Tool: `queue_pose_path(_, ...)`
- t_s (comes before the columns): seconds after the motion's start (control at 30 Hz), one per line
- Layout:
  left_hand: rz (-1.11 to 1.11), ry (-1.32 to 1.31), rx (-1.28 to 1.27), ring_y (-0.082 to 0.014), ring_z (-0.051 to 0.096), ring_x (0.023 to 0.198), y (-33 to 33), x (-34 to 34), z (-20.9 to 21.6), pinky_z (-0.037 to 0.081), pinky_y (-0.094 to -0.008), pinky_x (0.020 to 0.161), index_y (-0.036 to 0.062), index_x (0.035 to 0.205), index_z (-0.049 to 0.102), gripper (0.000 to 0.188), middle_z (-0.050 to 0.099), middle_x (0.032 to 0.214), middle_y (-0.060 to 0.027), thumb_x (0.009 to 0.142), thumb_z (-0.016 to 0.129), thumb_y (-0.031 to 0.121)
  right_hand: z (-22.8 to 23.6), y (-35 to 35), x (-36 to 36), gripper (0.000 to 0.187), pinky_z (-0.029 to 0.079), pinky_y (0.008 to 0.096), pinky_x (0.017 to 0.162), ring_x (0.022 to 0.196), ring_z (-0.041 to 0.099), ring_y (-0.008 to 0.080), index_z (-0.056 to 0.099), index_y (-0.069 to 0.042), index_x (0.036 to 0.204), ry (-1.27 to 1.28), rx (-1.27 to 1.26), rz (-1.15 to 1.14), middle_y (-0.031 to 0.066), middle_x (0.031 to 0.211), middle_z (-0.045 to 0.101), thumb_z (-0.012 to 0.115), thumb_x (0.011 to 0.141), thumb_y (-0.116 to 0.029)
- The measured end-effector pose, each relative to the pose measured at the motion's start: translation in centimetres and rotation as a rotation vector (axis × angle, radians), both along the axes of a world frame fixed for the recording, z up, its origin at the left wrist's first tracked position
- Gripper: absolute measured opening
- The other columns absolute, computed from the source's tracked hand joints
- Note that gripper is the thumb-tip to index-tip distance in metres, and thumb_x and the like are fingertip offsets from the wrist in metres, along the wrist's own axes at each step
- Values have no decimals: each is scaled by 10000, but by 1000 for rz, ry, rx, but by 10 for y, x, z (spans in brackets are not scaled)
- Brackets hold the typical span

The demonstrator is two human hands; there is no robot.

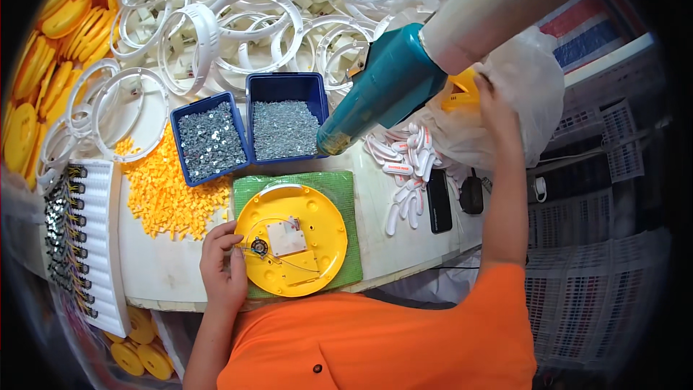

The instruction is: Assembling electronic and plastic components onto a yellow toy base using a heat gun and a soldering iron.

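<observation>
A round yellow plastic housing (326, 227) lies on a green mat (352, 245) in front of me. Inside it sit a whitish square plate (287, 238), a small black round part (259, 247) and thin wires. My left hand (222, 263) is closed at the housing's left rim, its fingertips close beside the black round part. Stretched out to the far right, my right hand (497, 105) has its fingers at the edge of a yellow plastic piece (462, 92), by a clear plastic bag (534, 94). The teal tool overhead partly hides that area.
A teal tool (390, 79) on a thick pale tube hangs over the bench. Two blue bins (249, 161) (287, 160) hold small metal parts. Yellow bits (170, 202) are heaped at left, white rings (253, 32) behind. White pieces (408, 166) and a black phone (438, 202) lie right.
</observation>
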State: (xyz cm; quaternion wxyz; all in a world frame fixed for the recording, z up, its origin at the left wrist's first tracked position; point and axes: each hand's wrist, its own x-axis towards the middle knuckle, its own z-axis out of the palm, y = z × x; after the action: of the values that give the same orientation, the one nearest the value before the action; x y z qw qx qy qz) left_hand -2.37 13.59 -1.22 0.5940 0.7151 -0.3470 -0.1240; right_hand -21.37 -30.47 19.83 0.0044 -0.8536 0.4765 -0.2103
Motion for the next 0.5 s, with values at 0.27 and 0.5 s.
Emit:
queue_pose_path(0.27,25,-348,128,-227,603,1151,6,23,36,489,-349,956,0,1145,609,225,604,1290,-160,930,545,-22,72,142,-86,114,410,266,671,737,544,156,690,-6,941,-83,88,805,81,835,592,635,844,-30)
queue_pose_path(0.5,-664,1138,-28,-304,558,1341,-12,-21,108,468,-403,1095,-2,1594,272,848,491,1535,-182,1003,553,538,50,169,-42,186,483,376,698,780,653,239,767,-51,1043,-38,655,1587,59,942,711,671,944,-176)
